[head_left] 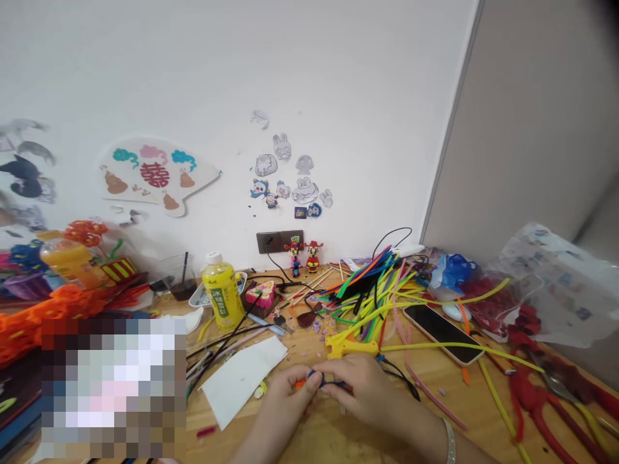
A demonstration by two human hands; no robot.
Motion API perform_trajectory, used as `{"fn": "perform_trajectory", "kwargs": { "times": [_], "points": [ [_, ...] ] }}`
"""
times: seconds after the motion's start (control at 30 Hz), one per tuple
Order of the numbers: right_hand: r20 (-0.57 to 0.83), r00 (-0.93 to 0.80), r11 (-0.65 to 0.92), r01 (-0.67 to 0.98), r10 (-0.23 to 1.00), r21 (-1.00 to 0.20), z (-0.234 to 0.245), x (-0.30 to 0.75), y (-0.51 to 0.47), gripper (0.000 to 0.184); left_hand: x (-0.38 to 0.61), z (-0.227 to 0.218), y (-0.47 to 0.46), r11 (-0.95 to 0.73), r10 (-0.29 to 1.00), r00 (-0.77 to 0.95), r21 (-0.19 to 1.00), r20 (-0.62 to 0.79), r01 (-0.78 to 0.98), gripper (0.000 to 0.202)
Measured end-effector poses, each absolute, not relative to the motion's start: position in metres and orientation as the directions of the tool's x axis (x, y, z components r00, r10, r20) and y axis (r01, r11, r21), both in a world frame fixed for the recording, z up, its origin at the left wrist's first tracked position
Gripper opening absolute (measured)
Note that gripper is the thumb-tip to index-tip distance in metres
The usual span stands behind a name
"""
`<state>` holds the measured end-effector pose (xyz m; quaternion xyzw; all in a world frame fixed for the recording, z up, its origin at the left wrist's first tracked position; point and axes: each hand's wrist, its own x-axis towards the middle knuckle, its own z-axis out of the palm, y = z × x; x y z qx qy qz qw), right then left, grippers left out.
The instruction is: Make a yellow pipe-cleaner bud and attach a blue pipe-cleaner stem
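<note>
My left hand [289, 394] and my right hand [360, 386] are both clenched close together, pinching a dark blue pipe cleaner [329, 384] just above the wooden table [314, 432], with a loose heap of colored pipe cleaners [367, 303] beyond them.

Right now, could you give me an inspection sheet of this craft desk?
Surface: wooden desktop, strewn with small scraps.
Job's things: dark blue pipe cleaner with an orange piece, between both hands.
Grips: left hand and right hand, both pinching it.
Clutter: pipe cleaner heap, phone, yellow bottle, red-handled pliers.
Cables: black cable from wall socket.
Surroundings: white wall with stickers, paper fan.
</note>
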<state>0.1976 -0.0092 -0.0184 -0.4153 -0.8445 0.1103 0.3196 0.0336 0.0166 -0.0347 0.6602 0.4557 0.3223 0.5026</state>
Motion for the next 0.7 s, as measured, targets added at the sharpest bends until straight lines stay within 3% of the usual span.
{"fn": "perform_trajectory", "kwargs": {
  "times": [0.13, 0.27, 0.4, 0.57, 0.7],
  "points": [
    [0.522, -0.482, 0.69, 0.639, 0.704, -0.34, -0.025, 0.2, -0.005, 0.013, 0.032, -0.03, 0.015, -0.206, 0.914, 0.403, 0.913, 0.051, 0.353, 0.032],
    [0.56, -0.47, 0.687, 0.674, 0.682, -0.27, -0.029, 0.199, -0.004, 0.012, 0.035, -0.034, 0.014, -0.063, 0.939, 0.341, 0.955, -0.041, 0.291, 0.03],
    [0.575, -0.391, 0.638, 0.699, 0.719, -0.323, -0.031, 0.197, -0.006, 0.015, 0.039, -0.036, 0.011, 0.037, 0.956, 0.28, 0.984, -0.085, 0.172, 0.034],
    [0.49, -0.364, 0.589, 0.666, 0.792, -0.457, -0.03, 0.193, -0.007, 0.029, 0.04, -0.037, 0.01, 0.073, 0.962, 0.264, 0.997, -0.075, 0.017, 0.04],
    [0.489, -0.397, 0.613, 0.655, 0.777, -0.442, -0.029, 0.194, -0.007, 0.029, 0.04, -0.036, 0.009, 0.084, 0.961, 0.261, 0.995, -0.096, 0.057, 0.039]
  ]
}}
